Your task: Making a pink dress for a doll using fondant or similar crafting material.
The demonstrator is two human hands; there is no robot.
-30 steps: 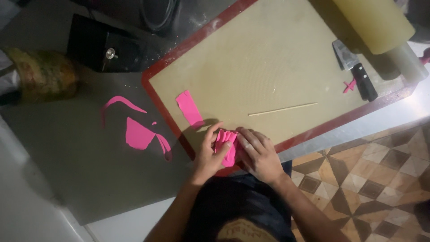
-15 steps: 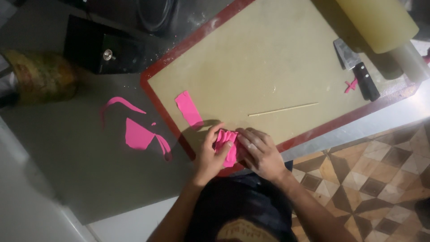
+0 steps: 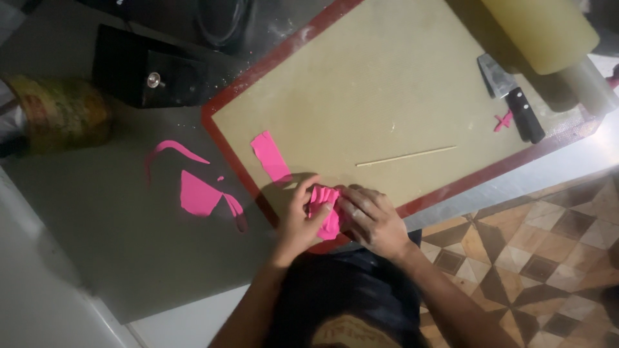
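Your left hand (image 3: 298, 219) and right hand (image 3: 373, 219) both pinch the pink piece (image 3: 325, 209) between them, at the mat's (image 3: 387, 77) near edge; it looks soft, thin and tearable, so grip lightly by its folded edges, not its middle

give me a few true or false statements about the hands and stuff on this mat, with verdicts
1. Both hands press on a folded pink piece at the mat's near edge. True; left hand, right hand.
2. The knife lies beside the pink scraps off the mat. False: it lies at the mat's far right corner, near the rolling pin.
3. A thin wooden stick lies on the mat. True.
4. The pink strip is in the right hand. False: it lies loose on the mat.
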